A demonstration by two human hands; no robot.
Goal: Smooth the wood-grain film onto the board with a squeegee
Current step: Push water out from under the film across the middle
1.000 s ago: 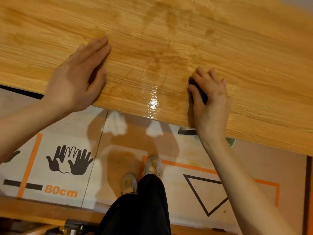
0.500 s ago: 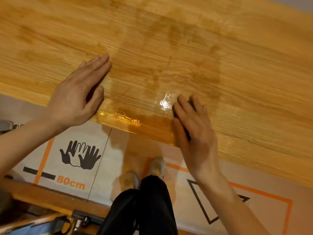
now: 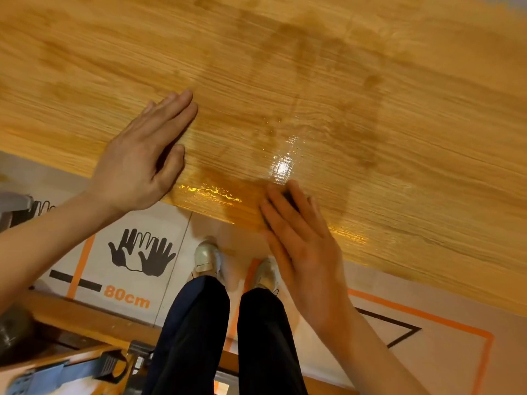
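Note:
The board covered in glossy wood-grain film fills the upper part of the view, its near edge running down to the right. My left hand lies flat on the film near that edge, fingers together and pointing up-right. My right hand presses a small dark squeegee against the film at the near edge; only a sliver of the squeegee shows between my fingers. A rippled, shiny strip of film lies between my two hands along the edge.
Below the board is a floor mat printed with hand symbols, "80cm" and orange lines. My legs and shoes stand under the edge. A wooden beam and a clamp-like tool sit at the lower left.
My right hand with the squeegee has slid left along the near edge, towards my left hand. My left hand has stayed flat in the same spot on the film.

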